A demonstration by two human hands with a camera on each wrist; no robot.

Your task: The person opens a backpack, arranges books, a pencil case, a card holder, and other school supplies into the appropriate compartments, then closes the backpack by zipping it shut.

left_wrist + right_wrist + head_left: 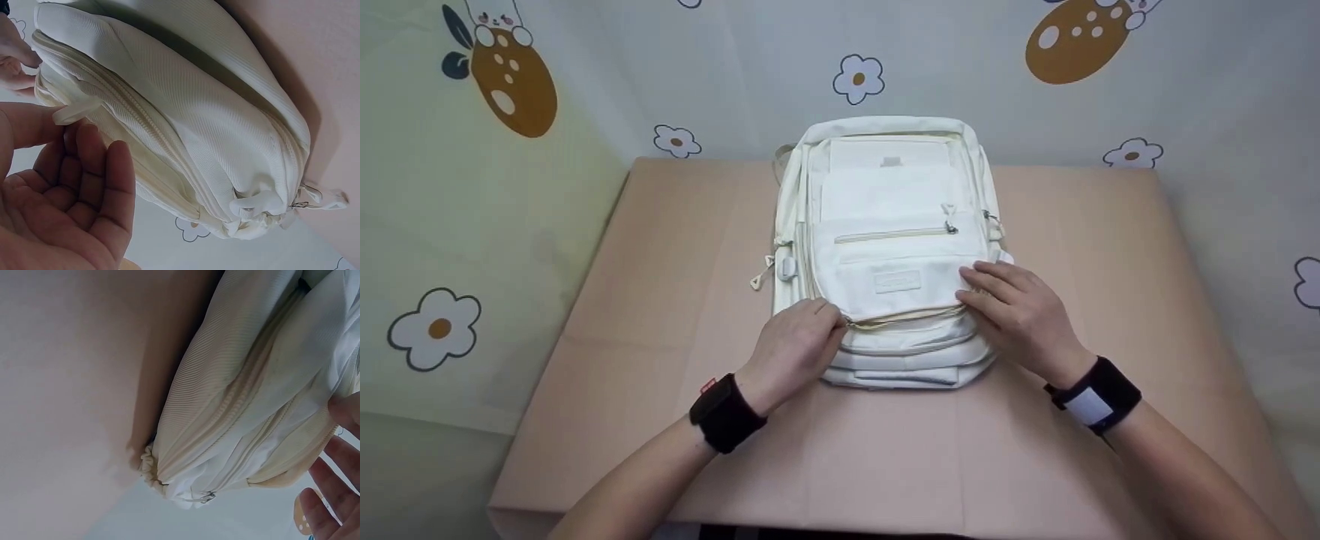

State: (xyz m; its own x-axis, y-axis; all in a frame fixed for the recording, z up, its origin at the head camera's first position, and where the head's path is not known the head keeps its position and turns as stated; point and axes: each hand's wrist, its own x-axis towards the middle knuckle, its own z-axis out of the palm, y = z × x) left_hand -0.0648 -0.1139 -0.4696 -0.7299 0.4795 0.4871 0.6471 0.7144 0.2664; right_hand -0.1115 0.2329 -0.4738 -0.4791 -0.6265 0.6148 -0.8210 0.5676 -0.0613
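Observation:
A cream backpack [896, 191] lies on its back, front side up, its base toward me. My left hand [802, 341] is at the lower left corner of the front pocket. In the left wrist view its thumb and forefinger pinch a pale zipper pull [79, 111], the other fingers curled. Between my hands the pocket's zipper line [911, 318] shows a gap. My right hand [1024, 315] holds the pocket's right edge, fingers over the front panel. In the right wrist view the thumb [346, 410] is on the side fabric, apart from the fingers.
The backpack lies on a table with a pinkish-beige cover [675, 292]. Behind it hangs a pale curtain [765, 82] printed with flowers. Another zipper pull [761, 274] sticks out at the bag's left side. A horizontal zipper [892, 235] crosses the front panel.

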